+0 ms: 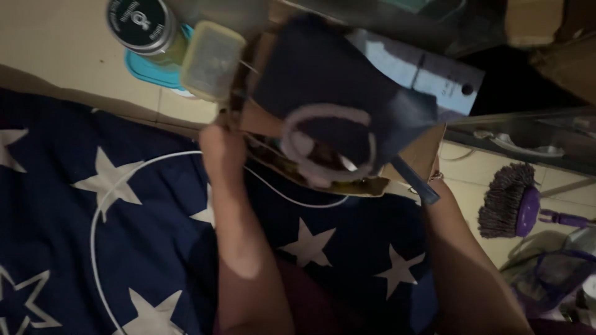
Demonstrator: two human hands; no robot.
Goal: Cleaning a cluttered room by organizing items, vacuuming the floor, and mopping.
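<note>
In the middle of the frame the person holds up a flat brown cardboard piece (422, 155) with a dark navy fabric piece (329, 74) lying on it. The left hand (222, 146) grips the cardboard's left edge, fingers curled shut around it. The right hand (434, 180) sits behind the cardboard's right corner; its fingers are hidden, so whether it is clamped or spread cannot be told. A pale loop of cord or trim (329, 146) curves over the lower part of the fabric, and 1 dark strap (413, 180) hangs toward the right wrist.

As for progress, the fabric looks laid on the board but not fixed; nothing shows stitching or glue.

Below lies a navy star-patterned cloth (112, 248) crossed by a thin white cable (99, 211). At upper left stand a round lidded tin (139, 25) and a small plastic box (211, 59). A purple brush (512, 201) lies at right.
</note>
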